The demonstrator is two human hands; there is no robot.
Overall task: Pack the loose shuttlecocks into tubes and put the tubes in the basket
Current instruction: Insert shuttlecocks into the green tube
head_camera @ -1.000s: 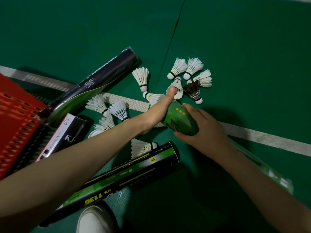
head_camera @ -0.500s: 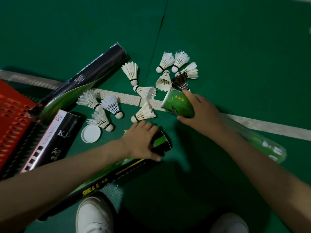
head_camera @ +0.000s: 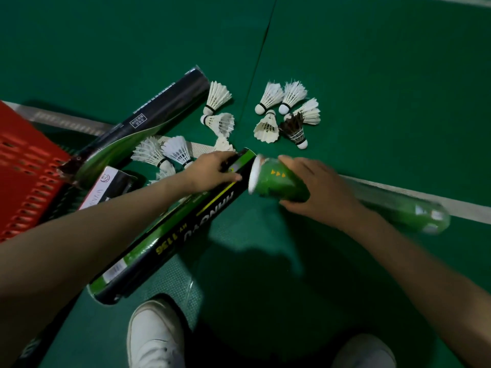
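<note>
My left hand point(head_camera: 212, 170) grips the far end of a black-and-green tube point(head_camera: 175, 229) that lies diagonally on the green floor. My right hand point(head_camera: 321, 189) holds a green tube point(head_camera: 281, 181) near its open white-rimmed mouth, which faces the other tube's end; its far end point(head_camera: 422, 216) stretches right. Several white shuttlecocks point(head_camera: 268, 98) and one dark shuttlecock point(head_camera: 295, 130) lie beyond my hands. More white shuttlecocks point(head_camera: 176, 150) lie left of my left hand. The red basket point(head_camera: 24, 166) is at the left edge.
A long black tube point(head_camera: 148, 120) leans from the basket toward the shuttlecocks. A shorter black-and-white tube point(head_camera: 111, 187) lies beside the basket. White court lines point(head_camera: 425, 197) cross the floor. My white shoes point(head_camera: 154, 338) are at the bottom.
My left hand left the green tube's mouth, came down on the black-and-green tube and took hold of its end. The green tube's mouth has turned toward that end.
</note>
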